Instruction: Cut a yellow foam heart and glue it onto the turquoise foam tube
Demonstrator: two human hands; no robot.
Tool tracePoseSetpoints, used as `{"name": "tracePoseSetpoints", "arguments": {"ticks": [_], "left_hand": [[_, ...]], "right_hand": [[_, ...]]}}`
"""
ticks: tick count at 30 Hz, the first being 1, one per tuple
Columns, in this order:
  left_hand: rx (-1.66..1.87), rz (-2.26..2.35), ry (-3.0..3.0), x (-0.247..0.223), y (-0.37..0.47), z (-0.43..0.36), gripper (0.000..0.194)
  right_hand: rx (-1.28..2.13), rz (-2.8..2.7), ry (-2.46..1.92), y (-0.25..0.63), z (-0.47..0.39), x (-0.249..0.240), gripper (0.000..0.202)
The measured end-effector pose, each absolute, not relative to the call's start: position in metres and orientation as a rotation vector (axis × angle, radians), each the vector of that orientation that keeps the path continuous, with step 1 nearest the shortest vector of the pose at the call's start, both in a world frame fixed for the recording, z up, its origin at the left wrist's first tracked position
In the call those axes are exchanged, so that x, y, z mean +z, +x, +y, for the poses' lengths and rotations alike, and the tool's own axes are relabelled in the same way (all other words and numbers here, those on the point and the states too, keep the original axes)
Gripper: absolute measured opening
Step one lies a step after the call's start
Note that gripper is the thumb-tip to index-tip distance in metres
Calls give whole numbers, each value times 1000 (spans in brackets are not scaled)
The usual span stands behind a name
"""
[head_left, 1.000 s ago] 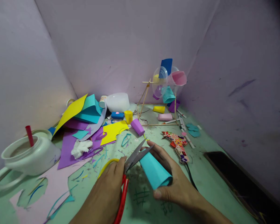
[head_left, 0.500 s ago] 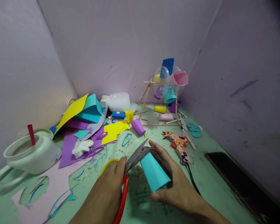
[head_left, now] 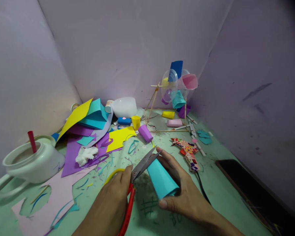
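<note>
Scissors [head_left: 134,174] had closed slightly, gripped by the left hand [head_left: 115,193]; right hand [head_left: 185,188] grasped the light-blue paper cup [head_left: 162,180], near centre, far end beside the blades [head_left: 147,164]. Looked like trimming to me; next move called for a steady cup.

Scene dimly lit. Flat pale-lilac left wall [head_left: 27,75] lit warmer near base; flat purple-grey right wall [head_left: 265,124] rendered darker. Soft shadow cast on pale green tabletop [head_left: 143,226] below tapered cyan paper cup [head_left: 161,180]. Upper right corner blackened; edges stretched.
</note>
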State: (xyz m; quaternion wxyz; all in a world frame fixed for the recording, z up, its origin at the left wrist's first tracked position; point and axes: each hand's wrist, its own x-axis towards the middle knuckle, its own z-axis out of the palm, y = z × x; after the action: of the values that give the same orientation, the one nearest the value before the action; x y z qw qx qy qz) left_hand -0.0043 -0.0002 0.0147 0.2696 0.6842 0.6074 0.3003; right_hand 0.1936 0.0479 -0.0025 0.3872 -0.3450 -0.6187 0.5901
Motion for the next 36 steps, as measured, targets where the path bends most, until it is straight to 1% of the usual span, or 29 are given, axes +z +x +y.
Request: {"name": "tracePoseSetpoints", "arguments": {"ticks": [4,7,9,11,13,18,21,25,28,32,36], "left_hand": [[714,1599,1852,18,-6,1,39],[813,1637,1790,17,-9,3,30],[949,1706,1578,18,-9,3,25],[1047,1623,1275,20,-5,3,30],[1084,1433,1051,20,1,4,38],[1109,1284,888,13,12,6,45],[1131,1180,802,8,10,7,51],[1198,1037,759,5,6,8,59],[1224,982,744,4,7,9,60],[1235,947,699,6,10,8,59],[1248,1082,755,5,13,6,48]], "right_hand": [[1498,-1580,-856,194,51,-2,107],[1540,-1567,-847,195,53,-1,107],[1556,-1596,-831,196,53,-1,105],[1543,-1693,-814,197,50,0,106],[1506,-1843,-797,197,45,0,108],[1460,-2064,-642,195,33,-5,102],[1526,-1962,-650,192,33,-7,104],[1724,-1654,-670,189,38,-5,110],[1766,-1622,-659,188,40,-1,105],[1684,-1676,-702,188,40,2,102],[1530,-1859,-743,188,36,-3,104]]}}
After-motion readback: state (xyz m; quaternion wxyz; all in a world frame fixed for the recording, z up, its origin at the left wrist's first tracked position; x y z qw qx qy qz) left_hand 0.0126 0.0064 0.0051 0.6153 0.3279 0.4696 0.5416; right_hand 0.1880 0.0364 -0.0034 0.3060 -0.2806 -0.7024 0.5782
